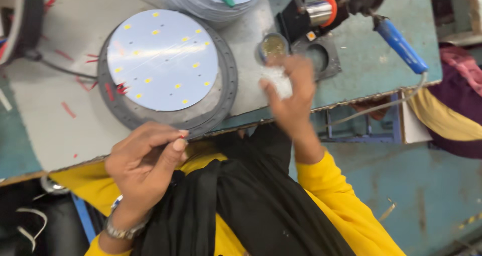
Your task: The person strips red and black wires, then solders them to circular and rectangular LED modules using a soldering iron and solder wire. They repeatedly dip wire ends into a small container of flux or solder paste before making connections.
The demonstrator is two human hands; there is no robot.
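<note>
A round white LED board [163,60] dotted with small yellow chips lies on a grey ribbed metal disc [226,93] on the workbench. My left hand [145,163] hovers at the disc's near edge, its fingers pinched on a thin red wire end. My right hand [291,93] is blurred, raised over the bench edge to the right of the disc, and holds a small whitish clump. Just beyond it sits a small round tin [272,46] with brownish contents.
A stack of more white LED boards [216,2] stands at the back. A soldering iron with a blue handle [401,46] rests in a black stand [311,20] at the right. Red wire scraps litter the grey mat [45,120]. Another person's clothes [457,110] show at far right.
</note>
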